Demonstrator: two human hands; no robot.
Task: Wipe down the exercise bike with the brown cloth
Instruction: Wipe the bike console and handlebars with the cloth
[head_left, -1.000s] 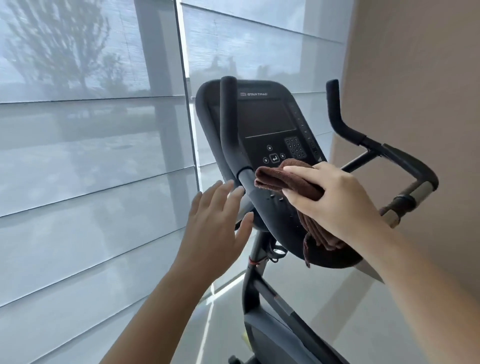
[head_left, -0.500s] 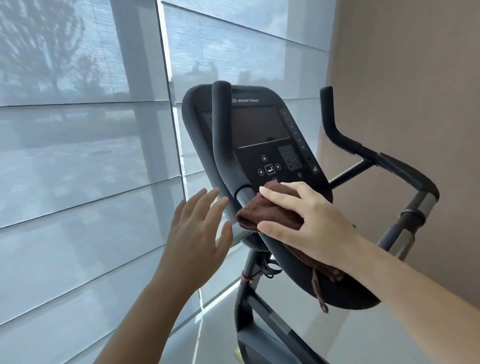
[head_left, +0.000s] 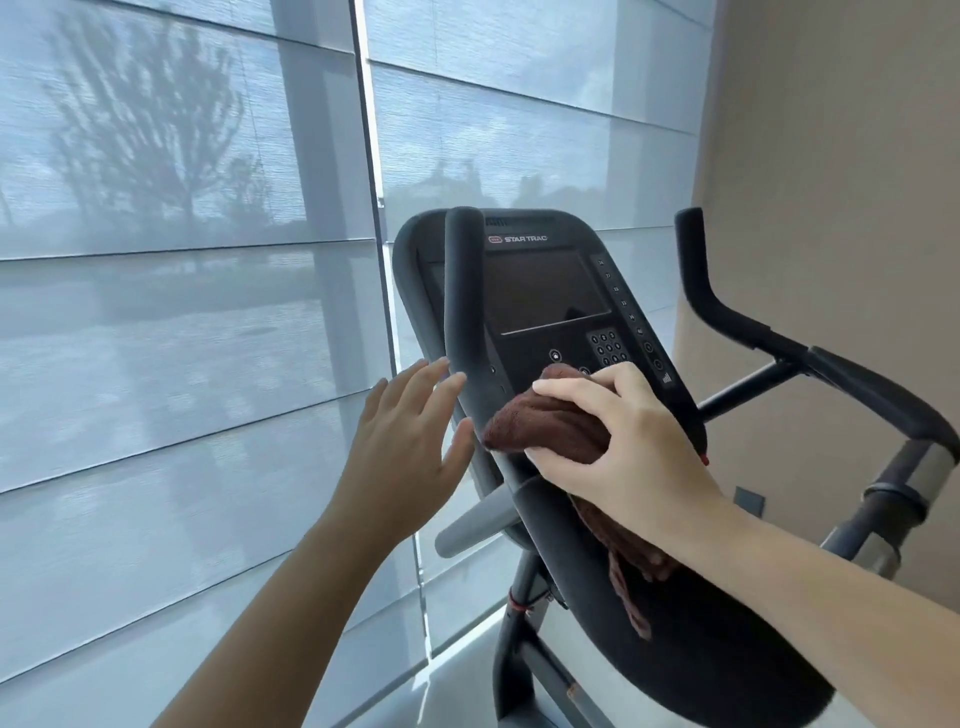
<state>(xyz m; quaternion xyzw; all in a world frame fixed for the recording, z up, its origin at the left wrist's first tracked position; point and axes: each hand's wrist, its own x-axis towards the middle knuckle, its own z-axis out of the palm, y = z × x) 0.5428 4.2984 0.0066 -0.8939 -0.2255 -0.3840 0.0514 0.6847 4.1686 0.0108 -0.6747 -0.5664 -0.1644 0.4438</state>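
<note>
Nearest the camera, two bare forearms reach forward, one from each side. The right grip (head_left: 628, 447) curls its fingers and thumb round the single dark brown terry cloth (head_left: 545, 426), which is bunched into a wad. It presses the cloth against the lower left of the console, just beside the left black upright handlebar (head_left: 464, 312). A frayed tail of the cloth hangs under the wrist, over the black moulded housing. The left grip (head_left: 405, 457) is spread, fingers straight and apart, holding nothing. Its fingertips and thumb lie at the left black upright handlebar, but whether they touch it cannot be told.

Behind them stands one black exercise bike (head_left: 675, 654) with one console marked STAR TRAC. The console carries one dark screen (head_left: 540, 291) and one small keypad (head_left: 607, 348). The bike has two upright bars; the right black upright handlebar (head_left: 727, 312) stands well apart from the console. Farther off on the left, pale grey roller blinds (head_left: 182, 312) cover the window, with tree shadows showing through. A beige wall (head_left: 831, 182) closes the right.
</note>
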